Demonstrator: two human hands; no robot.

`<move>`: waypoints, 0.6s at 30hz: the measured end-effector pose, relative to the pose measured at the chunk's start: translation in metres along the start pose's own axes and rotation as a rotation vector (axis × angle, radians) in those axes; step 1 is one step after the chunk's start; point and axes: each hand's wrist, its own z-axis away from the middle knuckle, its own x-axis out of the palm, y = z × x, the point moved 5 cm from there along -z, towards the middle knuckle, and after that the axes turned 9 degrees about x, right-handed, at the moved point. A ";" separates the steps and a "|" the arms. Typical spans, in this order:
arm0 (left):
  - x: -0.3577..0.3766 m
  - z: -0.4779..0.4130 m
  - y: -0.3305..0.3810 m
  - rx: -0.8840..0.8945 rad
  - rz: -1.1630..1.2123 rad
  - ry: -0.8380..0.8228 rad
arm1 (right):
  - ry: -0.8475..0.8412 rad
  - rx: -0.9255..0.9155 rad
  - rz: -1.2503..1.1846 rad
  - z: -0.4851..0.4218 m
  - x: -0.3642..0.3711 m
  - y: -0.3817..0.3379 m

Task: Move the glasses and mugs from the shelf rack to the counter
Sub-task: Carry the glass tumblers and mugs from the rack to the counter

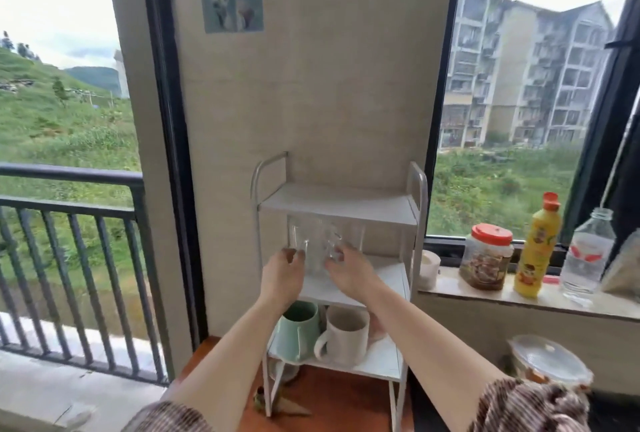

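Observation:
A white three-tier shelf rack (337, 204) stands against the wall. Clear glasses stand blurred on its middle shelf. My left hand (282, 274) has thumb and fingers curled around the lower part of the left glass (299, 234). My right hand (349, 274) wraps thumb and fingers around the right glass (331, 244). Both glasses still rest on the shelf. On the bottom shelf a pale green mug (299, 331) sits beside a white mug (344, 334) whose handle points left. The top shelf is bare.
The rack stands on a reddish wooden counter (332, 397). To the right, a stone window sill (519, 300) holds a small white cup (428, 267), a red-lidded jar (486, 256), a yellow bottle (536, 246) and a clear water bottle (587, 255). A lidded bowl (547, 360) sits below. A balcony railing (69, 258) is at left.

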 end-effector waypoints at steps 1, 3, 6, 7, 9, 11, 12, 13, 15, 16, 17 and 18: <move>0.003 -0.006 -0.004 -0.026 0.047 -0.014 | -0.001 0.029 -0.046 -0.005 0.004 -0.001; 0.011 -0.016 -0.013 -0.066 0.147 -0.053 | 0.014 0.085 -0.121 -0.012 0.010 -0.003; 0.016 -0.025 -0.017 -0.082 0.247 -0.079 | 0.042 0.161 -0.278 -0.019 0.014 -0.004; 0.018 -0.029 -0.019 -0.088 0.274 -0.083 | 0.042 0.179 -0.336 -0.020 0.015 -0.004; 0.023 -0.033 -0.021 -0.092 0.314 -0.088 | 0.037 0.176 -0.369 -0.024 0.014 -0.004; 0.026 -0.036 -0.020 -0.075 0.325 -0.091 | 0.048 0.171 -0.394 -0.024 0.012 -0.003; 0.027 -0.037 -0.020 -0.080 0.335 -0.087 | 0.058 0.179 -0.433 -0.023 0.011 -0.001; 0.028 -0.037 -0.020 -0.093 0.347 -0.076 | 0.064 0.187 -0.469 -0.021 0.009 0.001; 0.025 -0.036 -0.019 -0.128 0.343 -0.035 | 0.052 0.222 -0.527 -0.015 0.006 0.005; 0.023 -0.036 -0.020 -0.145 0.331 -0.018 | 0.045 0.240 -0.555 -0.012 0.004 0.008; 0.021 -0.035 -0.020 -0.159 0.321 -0.010 | 0.045 0.251 -0.575 -0.009 0.002 0.010; 0.020 -0.035 -0.020 -0.169 0.317 -0.007 | 0.050 0.257 -0.586 -0.005 -0.002 0.013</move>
